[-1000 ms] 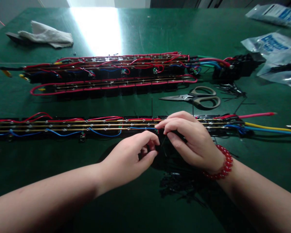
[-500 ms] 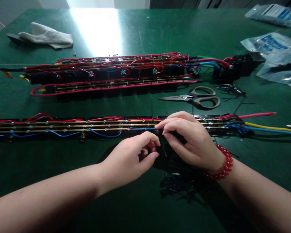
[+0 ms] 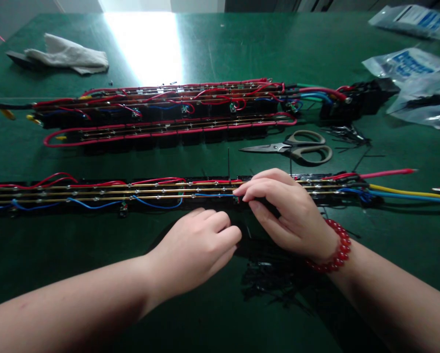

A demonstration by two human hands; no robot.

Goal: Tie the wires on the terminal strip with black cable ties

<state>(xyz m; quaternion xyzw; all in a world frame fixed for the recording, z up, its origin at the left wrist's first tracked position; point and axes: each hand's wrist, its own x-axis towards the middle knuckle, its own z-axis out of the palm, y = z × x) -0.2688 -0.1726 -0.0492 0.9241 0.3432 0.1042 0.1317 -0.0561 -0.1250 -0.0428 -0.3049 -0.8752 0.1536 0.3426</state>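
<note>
A long black strip assembly (image 3: 102, 195) with brass rods, red wires and blue wires runs across the table in front of me. My right hand (image 3: 288, 211), with a red bead bracelet at the wrist, rests over it, index fingertip pressing the end of a blue wire (image 3: 214, 195) near a small circuit board. Just in front of the strip, my left hand (image 3: 201, 240) is curled closed; its fingertips are hidden, so anything inside cannot be made out. A thin black cable tie (image 3: 229, 164) sticks up behind the strip, left of my right hand.
Behind lie grey-handled scissors (image 3: 310, 148) and another wired assembly (image 3: 168, 98) with a red-cable loop. Loose black cable ties (image 3: 267, 279) lie below my right hand. Plastic bags (image 3: 411, 66) are at the right, a whitish cloth (image 3: 69, 54) at the far left.
My left hand has turned over, back upward, and its fingers have curled in closer. My right hand stays at the blue wire. The view has shifted very slightly.
</note>
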